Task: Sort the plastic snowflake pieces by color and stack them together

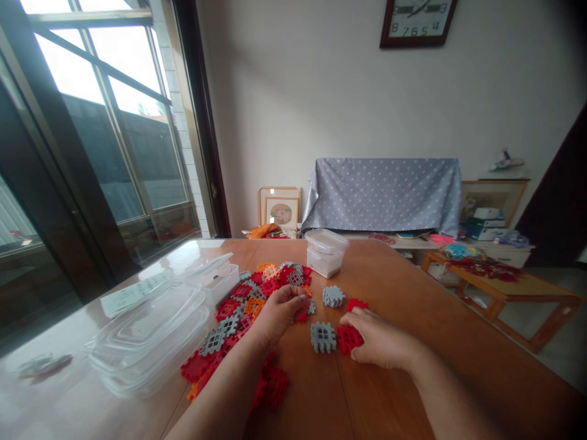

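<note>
My right hand (378,339) is closed around a stack of red plastic window tiles (349,339) with notched edges, thumb at the near side and fingers at the far side. Beside it lies a grey window tile stack (323,337). Farther back are a solid grey tile stack (333,296) and a red tile stack (357,304). My left hand (282,311) has its fingers pinched together at the right edge of a loose tile pile (238,324) of red, grey and orange. A red tile (301,316) shows under its fingertips; whether they grip it is hidden.
Clear plastic lids or boxes (151,342) lie left of the pile, near an opened white box (221,282). A lidded clear container (326,253) stands at the table's (376,269) far edge. A small plastic bag (43,365) lies far left. A low wooden bench (534,293) stands right.
</note>
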